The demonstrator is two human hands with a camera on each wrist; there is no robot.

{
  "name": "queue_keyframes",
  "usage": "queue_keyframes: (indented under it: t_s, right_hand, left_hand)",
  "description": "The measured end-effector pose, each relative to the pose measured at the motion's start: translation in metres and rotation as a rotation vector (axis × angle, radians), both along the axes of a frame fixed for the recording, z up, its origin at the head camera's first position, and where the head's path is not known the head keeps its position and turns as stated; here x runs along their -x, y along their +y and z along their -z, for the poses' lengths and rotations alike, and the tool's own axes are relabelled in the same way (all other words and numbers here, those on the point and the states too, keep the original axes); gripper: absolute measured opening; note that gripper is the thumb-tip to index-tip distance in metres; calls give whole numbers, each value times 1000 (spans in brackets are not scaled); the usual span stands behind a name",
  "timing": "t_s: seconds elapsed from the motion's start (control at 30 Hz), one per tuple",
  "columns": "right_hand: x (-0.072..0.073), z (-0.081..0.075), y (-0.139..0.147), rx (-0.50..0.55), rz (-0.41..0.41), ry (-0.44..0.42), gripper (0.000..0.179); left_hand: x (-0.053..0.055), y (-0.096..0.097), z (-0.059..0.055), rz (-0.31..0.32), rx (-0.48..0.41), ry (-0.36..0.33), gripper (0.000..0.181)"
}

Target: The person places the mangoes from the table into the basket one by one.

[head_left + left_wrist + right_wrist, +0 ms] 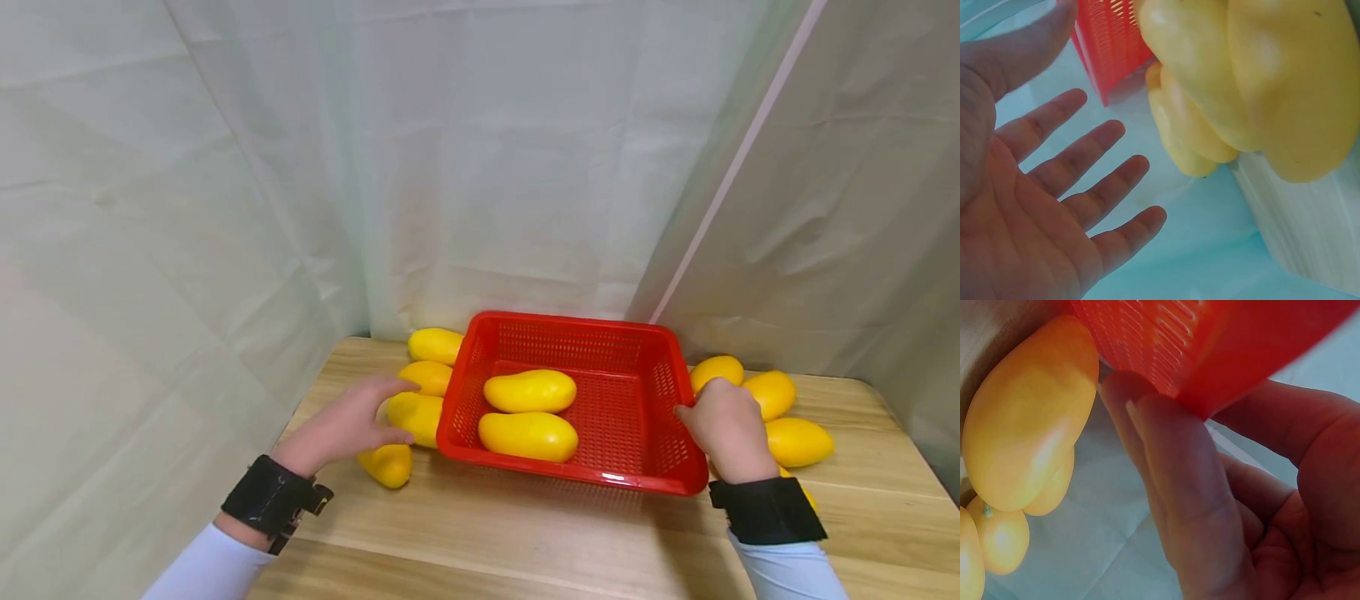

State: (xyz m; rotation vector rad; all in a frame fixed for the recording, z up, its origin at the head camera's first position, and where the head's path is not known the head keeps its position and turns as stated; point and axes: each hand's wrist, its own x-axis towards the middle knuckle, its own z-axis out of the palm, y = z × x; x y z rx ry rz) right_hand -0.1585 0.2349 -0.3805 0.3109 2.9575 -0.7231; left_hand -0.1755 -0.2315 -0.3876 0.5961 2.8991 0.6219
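Note:
A red perforated plastic basket (611, 425) stands in the middle, with two yellow mangoes (529, 392) lying side by side in its left half. My right hand (727, 427) grips the basket's right rim, the fingers (1185, 456) on the outside of the wall. To the left of the basket, my left hand (348, 423) is held over several mangoes (414, 417), its fingers spread and nothing in it. The left wrist view shows the open palm facing the basket wall (1110, 44) and those mangoes (1291, 81).
Several more mangoes (798, 442) lie to the right of the basket, partly hidden behind the right hand. Everything is on a wooden table (510, 542). Pale cloth sheets (517, 183) hang behind the table and along both sides.

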Motion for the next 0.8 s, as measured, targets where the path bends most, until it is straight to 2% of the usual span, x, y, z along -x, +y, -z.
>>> queue_keyframes:
  t_s: [0.27, 0.43, 0.6, 0.8]
  right_hand:
    - [0, 1, 0, 9, 5, 9, 29]
    - [0, 1, 0, 8, 7, 14, 30]
    - [-1, 1, 0, 14, 5, 8, 30]
    - [0, 1, -1, 4, 2, 17, 29]
  left_hand:
    - [-5, -4, 14, -20, -2, -100, 89]
    - [-7, -3, 24, -47, 1, -143, 85]
    - [-9, -3, 32, -25, 44, -107, 80]
    - [-11, -2, 36, -35, 94, -84, 77]
